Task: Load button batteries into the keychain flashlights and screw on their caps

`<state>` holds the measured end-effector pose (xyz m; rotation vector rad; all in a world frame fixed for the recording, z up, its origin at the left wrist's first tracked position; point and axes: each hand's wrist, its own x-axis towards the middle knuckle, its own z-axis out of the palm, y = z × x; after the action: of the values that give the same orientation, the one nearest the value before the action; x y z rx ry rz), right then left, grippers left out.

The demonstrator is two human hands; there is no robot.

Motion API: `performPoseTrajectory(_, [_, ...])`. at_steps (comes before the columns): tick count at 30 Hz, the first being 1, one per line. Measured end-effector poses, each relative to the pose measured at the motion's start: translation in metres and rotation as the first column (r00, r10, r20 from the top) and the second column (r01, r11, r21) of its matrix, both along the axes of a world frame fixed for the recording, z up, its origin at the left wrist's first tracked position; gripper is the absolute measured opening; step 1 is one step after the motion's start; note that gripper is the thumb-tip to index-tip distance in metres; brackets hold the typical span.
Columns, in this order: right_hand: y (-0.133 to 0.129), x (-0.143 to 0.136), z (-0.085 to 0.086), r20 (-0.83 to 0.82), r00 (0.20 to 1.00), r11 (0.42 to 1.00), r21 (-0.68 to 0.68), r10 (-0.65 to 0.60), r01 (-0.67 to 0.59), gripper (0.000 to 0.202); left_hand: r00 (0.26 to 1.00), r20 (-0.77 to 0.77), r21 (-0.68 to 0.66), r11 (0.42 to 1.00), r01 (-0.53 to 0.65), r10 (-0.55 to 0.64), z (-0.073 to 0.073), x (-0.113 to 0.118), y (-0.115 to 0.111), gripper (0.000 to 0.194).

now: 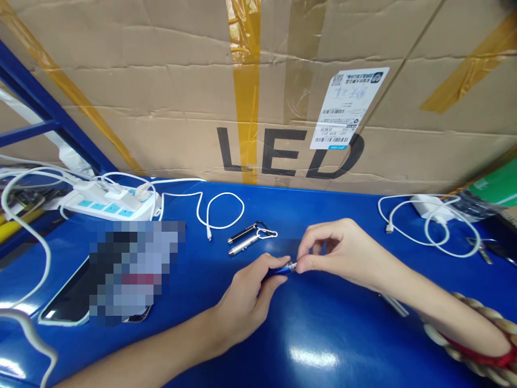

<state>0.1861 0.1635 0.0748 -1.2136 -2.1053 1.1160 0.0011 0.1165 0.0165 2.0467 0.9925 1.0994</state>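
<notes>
cardboard box [177,108], contents hidden, stands behind; left hand [246,291] grips blue tube [278,270], right hand [339,249] pinches its tip [293,267].

Smooth, glossy tabletop [323,318] — matt, creased cardboard box [173,81] with shiny plastic tape [245,81] — blue tube [279,271], metallic-looking tip [293,267].

**Both hands meet at a slim blue tube [278,271]**

The left hand [244,296] grips the tube between thumb and fingers, while the right hand [343,250] pinches its silvery end. Just beyond, a black keychain light [241,235] and a silver keychain light [243,246] lie side by side on the glossy blue table [343,334]. A white charging cable [209,233] loops near them. Further left are a white power strip [109,207] and a dark-screened phone [67,296], partly pixelated. Behind stands a cardboard box [173,70] marked "LED", bearing yellow tape [246,81] and a shipping label [349,108].
</notes>
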Motion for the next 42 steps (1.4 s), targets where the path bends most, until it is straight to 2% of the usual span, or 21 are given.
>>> performPoseTrajectory(5, [0.0, 0.004, 0.0, 0.139, 0.987, 0.996, -0.024, 0.085, -0.083, 0.023, 0.999, -0.023, -0.001, 1.0, 0.029, -0.029, -0.003, 0.001, -0.004, 0.014])
performPoseTrajectory(9, [-0.003, 0.006, 0.001, 0.229, 0.961, 0.987, 0.019, 0.154, -0.162, 0.021, 0.998, -0.029, 0.008, 0.998, 0.059, -0.059, -0.006, 0.002, -0.005, 0.013])
performPoseTrajectory(14, [-0.004, 0.009, 0.0, 0.228, 0.935, 0.956, 0.054, 0.271, -0.29, 0.021, 0.997, -0.023, -0.005, 0.998, 0.067, -0.067, -0.007, 0.002, -0.004, 0.011])
performPoseTrajectory(21, [-0.004, 0.009, -0.002, 0.231, 0.889, 0.917, -0.049, 0.396, -0.396, 0.03, 0.997, 0.004, 0.019, 0.997, 0.073, -0.073, -0.009, 0.004, -0.004, 0.009])
performPoseTrajectory(26, [-0.004, 0.008, -0.004, 0.198, 0.895, 0.916, -0.07, 0.401, -0.395, 0.027, 0.998, 0.025, 0.076, 0.996, 0.049, -0.051, -0.011, 0.003, -0.001, 0.01])
performPoseTrajectory(33, [-0.002, 0.007, -0.007, 0.17, 0.938, 0.951, -0.122, 0.301, -0.283, 0.029, 1.0, -0.012, 0.128, 0.992, -0.013, 0.015, -0.009, 0.004, 0.001, 0.026])
performPoseTrajectory(38, [0.0, 0.006, -0.012, 0.172, 0.946, 0.958, -0.133, 0.275, -0.254, 0.031, 1.0, -0.02, 0.095, 0.995, -0.021, 0.023, -0.01, 0.004, 0.004, 0.025])
performPoseTrajectory(42, [0.001, 0.003, -0.013, 0.235, 0.946, 0.974, -0.06, 0.225, -0.217, 0.035, 1.0, -0.006, 0.014, 1.0, -0.028, 0.028, -0.007, 0.004, 0.007, 0.024])
